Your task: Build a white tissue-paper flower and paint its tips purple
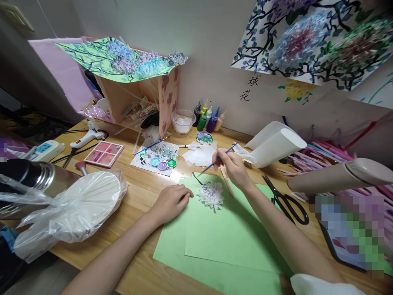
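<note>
My right hand (231,166) pinches a thin blue paintbrush (211,166), raised above the top of a green paper sheet (233,237). Below the brush, a ruffled white paper flower (211,194) with purple marks sits on the green sheet. A short dark painted stem (197,178) runs up and left from it. My left hand (172,203) rests at the sheet's left edge, beside the flower, with fingers loosely bent, a gap by the thumb and nothing seen in it.
A paint-stained paper (144,157) holds small paint dishes and another brush. Behind stand a water bowl (183,121) and several paint bottles (208,118). Black scissors (287,201) and a tumbler (334,176) lie right; a plastic-wrapped bundle (82,205) and glue gun (89,135) lie left.
</note>
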`<action>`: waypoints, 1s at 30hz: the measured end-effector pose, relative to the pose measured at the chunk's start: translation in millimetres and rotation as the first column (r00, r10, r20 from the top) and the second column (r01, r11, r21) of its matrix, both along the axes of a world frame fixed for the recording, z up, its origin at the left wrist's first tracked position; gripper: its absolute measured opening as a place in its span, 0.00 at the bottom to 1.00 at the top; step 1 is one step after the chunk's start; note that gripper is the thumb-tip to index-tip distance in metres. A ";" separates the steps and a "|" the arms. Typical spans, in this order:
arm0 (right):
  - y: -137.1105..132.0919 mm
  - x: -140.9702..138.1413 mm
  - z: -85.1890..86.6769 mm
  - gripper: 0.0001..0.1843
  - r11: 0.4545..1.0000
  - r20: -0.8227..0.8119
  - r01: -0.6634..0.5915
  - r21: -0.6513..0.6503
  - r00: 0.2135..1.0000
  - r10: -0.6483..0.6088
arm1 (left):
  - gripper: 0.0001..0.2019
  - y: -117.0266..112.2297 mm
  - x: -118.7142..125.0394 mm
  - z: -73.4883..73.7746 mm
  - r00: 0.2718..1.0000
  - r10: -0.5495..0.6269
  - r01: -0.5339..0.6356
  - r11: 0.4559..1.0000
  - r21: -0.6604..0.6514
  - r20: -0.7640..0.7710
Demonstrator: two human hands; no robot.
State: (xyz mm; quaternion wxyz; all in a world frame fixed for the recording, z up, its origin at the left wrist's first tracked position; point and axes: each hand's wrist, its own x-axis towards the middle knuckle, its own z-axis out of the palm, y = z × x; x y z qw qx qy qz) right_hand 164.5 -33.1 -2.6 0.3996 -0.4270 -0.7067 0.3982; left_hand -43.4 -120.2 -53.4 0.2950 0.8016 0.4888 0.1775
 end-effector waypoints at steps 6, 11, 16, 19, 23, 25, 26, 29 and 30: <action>-20.8 38.7 -17.4 0.24 0.983 0.010 0.168 -0.071 0.986 -0.168 | 0.13 1.3 0.5 0.3 1.000 0.003 -0.003 1.000 -0.012 0.001; -28.0 47.2 -28.5 0.24 0.946 -0.087 0.320 -0.049 0.942 -0.323 | 0.12 1.4 0.5 0.6 1.000 0.003 -0.003 1.000 -0.018 0.010; -34.0 50.2 -28.3 0.23 0.950 -0.019 0.313 0.005 0.950 -0.313 | 0.13 1.6 0.3 -0.7 1.000 0.005 -0.005 1.000 -0.021 0.009; -34.6 49.7 -25.8 0.23 0.923 -0.076 0.382 0.046 0.923 -0.378 | 0.13 1.9 0.4 -0.9 1.000 0.003 -0.003 1.000 -0.015 0.010; -30.7 40.7 -18.0 0.24 0.950 -0.039 0.302 0.076 0.953 -0.300 | 0.13 1.9 0.3 0.0 1.000 0.003 -0.003 1.000 -0.014 0.013; -27.4 29.6 -11.5 0.23 0.949 -0.019 0.289 0.127 0.957 -0.289 | 0.12 1.8 0.2 0.2 1.000 0.005 -0.005 1.000 -0.011 0.009; -25.6 22.0 -7.8 0.23 0.955 -0.001 0.259 0.146 0.965 -0.262 | 0.12 1.7 0.2 0.0 1.000 0.005 -0.005 1.000 -0.008 0.007; -20.2 -6.8 1.7 0.20 0.990 0.112 0.027 0.137 0.993 -0.043 | 0.12 1.6 0.4 -1.2 1.000 0.001 -0.001 1.000 0.000 0.011; -18.6 -17.4 3.5 0.19 0.991 0.151 -0.059 0.122 0.988 0.041 | 0.12 1.5 0.5 -1.7 1.000 -0.001 0.001 1.000 0.004 0.013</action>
